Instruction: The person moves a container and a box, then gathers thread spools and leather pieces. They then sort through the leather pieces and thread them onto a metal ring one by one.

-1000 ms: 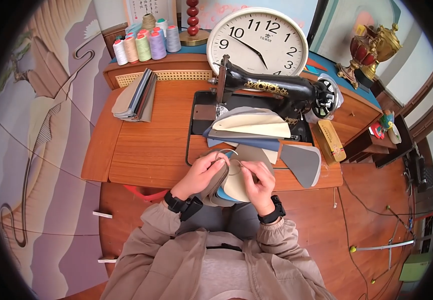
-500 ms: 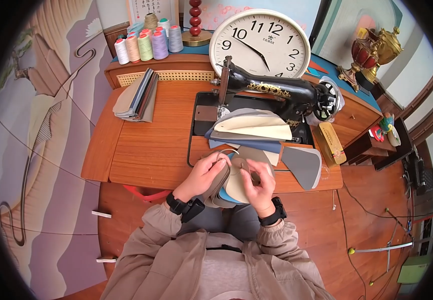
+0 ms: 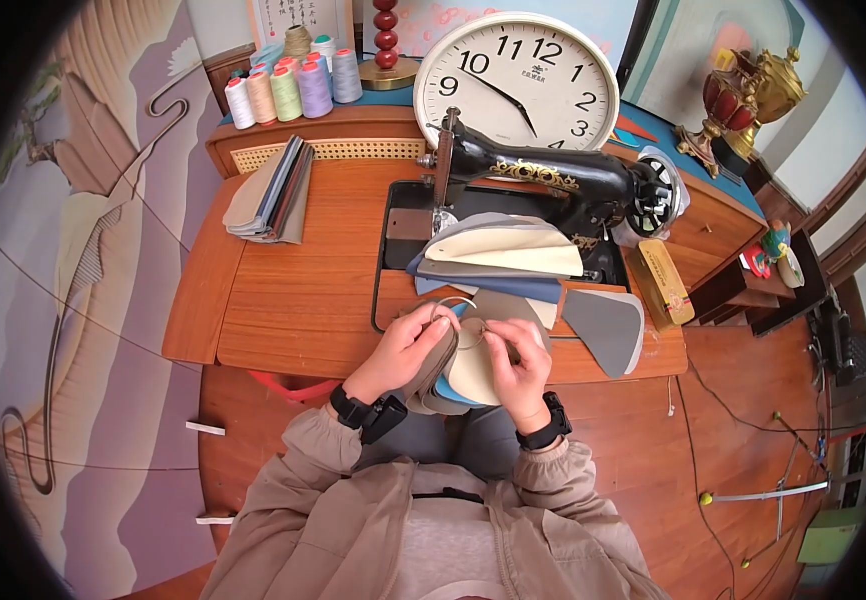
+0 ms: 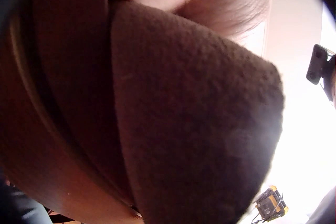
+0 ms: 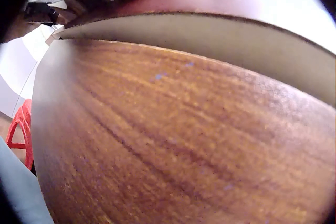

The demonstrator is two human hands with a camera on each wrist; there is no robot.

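In the head view, a bundle of sample swatches hangs between both hands over the table's front edge. My left hand point(image 3: 408, 348) grips brown-grey swatches point(image 3: 431, 372) and a pale ring point(image 3: 463, 300) at their top. A cream swatch point(image 3: 470, 375) and a blue one point(image 3: 445, 390) fan out between the hands. Thumb and forefinger of my right hand point(image 3: 521, 365) pinch together at a thin loop point(image 3: 472, 347) above the cream swatch. Close up in the left wrist view, a fuzzy brown swatch point(image 4: 194, 108) hangs below the hand. The right fingertips lie outside the right wrist view.
A black sewing machine point(image 3: 543, 170) stands behind, with more swatches point(image 3: 503, 250) piled before it. Another swatch stack point(image 3: 271, 195) lies left, a gold tin point(image 3: 659, 285) right. Behind are thread spools point(image 3: 288, 92) and a clock point(image 3: 518, 85). The wooden table point(image 3: 303, 290) ends before my lap.
Half a second ago my right fingers were a little more apart near the loop; now they pinch together at it. My left hand keeps its grip on the swatches.
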